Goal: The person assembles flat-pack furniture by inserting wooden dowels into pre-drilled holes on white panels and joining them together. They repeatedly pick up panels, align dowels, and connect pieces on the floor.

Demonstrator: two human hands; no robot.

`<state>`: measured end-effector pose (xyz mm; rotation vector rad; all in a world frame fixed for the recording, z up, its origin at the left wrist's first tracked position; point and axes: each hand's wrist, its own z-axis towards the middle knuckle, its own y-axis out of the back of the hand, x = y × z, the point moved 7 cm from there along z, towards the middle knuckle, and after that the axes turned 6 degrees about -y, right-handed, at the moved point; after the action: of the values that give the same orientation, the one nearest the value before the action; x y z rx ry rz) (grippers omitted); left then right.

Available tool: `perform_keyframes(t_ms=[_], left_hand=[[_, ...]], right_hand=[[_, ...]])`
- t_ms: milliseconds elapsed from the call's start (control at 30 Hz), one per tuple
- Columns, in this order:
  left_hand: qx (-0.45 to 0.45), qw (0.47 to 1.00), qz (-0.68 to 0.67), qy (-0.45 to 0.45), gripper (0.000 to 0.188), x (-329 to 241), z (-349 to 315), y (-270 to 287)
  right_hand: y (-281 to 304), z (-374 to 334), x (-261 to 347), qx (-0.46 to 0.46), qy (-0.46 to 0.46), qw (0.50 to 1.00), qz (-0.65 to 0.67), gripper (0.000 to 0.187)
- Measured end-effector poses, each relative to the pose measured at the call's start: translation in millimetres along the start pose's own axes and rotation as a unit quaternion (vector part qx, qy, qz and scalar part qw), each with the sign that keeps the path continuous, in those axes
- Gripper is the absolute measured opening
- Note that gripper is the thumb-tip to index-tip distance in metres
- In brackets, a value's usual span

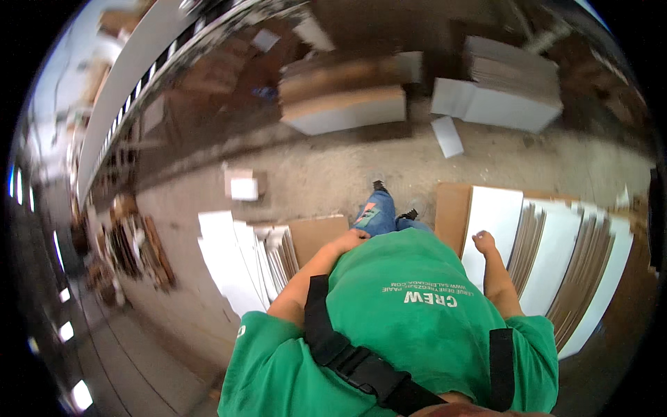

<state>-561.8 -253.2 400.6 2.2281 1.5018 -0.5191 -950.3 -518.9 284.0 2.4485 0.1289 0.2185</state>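
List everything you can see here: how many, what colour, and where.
Near right stack: one, white and brown, beside right arm
Near left stack: one, white, left
Brown boards: two, brown, beside near stacks
Far middle stack: one, brown and white, top centre
Far right stack: one, white and grey-brown, upper right
Loose sheet: one, white, floor
Small pile: one, tan and white, floor
Long panel: one, pale, upper left
Jeans: one pair, blue
Shirt: one, green
Straps: two, black, shoulders
Left hand: one, at jeans
Right hand: one, over near right stack
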Motion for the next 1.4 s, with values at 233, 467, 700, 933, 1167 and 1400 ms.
perform_keyframes(t_ms=[233, 467, 700, 933, 1167, 1400], left_hand=[[-0.16, 0.982, -0.101, -0.026, 0.053, 64.4, 4.2, -24.8], [-0.2, 0.938, -0.258, -0.119, 0.055, 74.0, 11.9, 35.7], [-0.276, 0.921, -0.257, -0.104, 0.059, 88.3, -29.6, 47.7], [-0.341, 0.877, -0.323, -0.096, 0.048, 80.5, -25.7, 14.0], [-0.451, 0.796, -0.404, -0.008, 0.044, 51.7, 5.9, -10.7], [-0.467, 0.771, -0.432, 0.02, 0.04, 33.4, 32.6, -41.9]], right_hand=[[52.4, 29.5, 119.0, 0.02, 0.064, 0.997, -0.034, 0.029], [97.8, 39.0, 336.1, 0.038, 0.213, 0.975, -0.044, 0.037], [52.1, 5.2, 439.6, 0.185, 0.359, 0.887, -0.225, 0.04], [22.2, 20.6, 458.5, 0.237, 0.354, 0.823, -0.377, 0.038], [33.2, 48.2, 497.5, 0.228, 0.382, 0.802, -0.398, 0.035], [68.1, 80.8, 493.3, 0.219, 0.386, 0.803, -0.397, 0.033]])
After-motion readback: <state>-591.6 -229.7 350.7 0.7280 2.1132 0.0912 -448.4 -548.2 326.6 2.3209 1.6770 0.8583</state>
